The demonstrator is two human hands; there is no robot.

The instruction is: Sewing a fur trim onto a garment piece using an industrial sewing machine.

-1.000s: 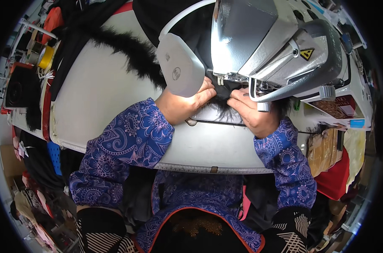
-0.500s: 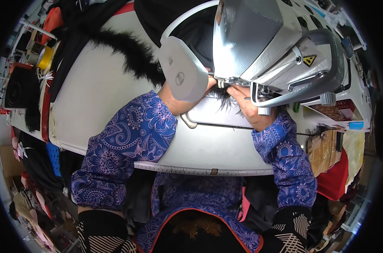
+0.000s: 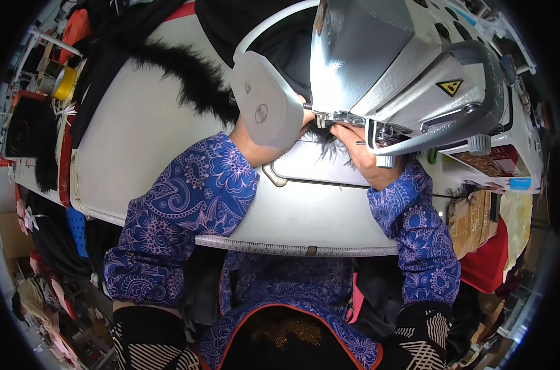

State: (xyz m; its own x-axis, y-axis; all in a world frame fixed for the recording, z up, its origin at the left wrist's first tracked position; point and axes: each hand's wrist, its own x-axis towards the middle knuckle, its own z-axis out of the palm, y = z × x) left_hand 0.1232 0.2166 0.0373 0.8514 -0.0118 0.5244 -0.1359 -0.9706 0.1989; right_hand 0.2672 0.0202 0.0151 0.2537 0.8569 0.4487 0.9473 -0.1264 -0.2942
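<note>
A grey-white sewing machine (image 3: 360, 68) stands over the worktable, its lamp lighting the needle area. Black fur trim (image 3: 190, 71) runs from the far left toward the needle, and dark strands show beneath the presser foot. My left hand (image 3: 250, 147) reaches behind the machine's pale rounded cover (image 3: 264, 102), which hides most of its fingers; a little of it shows beside the needle. Just right of the foot, my right hand (image 3: 361, 151) has its fingers pressed together on the fur's edge. Part of that hand is behind the machine's metal guard.
A measuring tape (image 3: 261, 247) edges the near side of the white table (image 3: 126, 142). Black cloth (image 3: 221, 24) lies beyond the machine. At far left are a yellow tape roll (image 3: 65, 83) and a dark speaker-like box (image 3: 28, 126). Red cloth (image 3: 486, 262) hangs at right.
Hardly anything differs. Both forearms have shifted very slightly, and the fur by the needle has moved a little; both hands stay at the machine.
</note>
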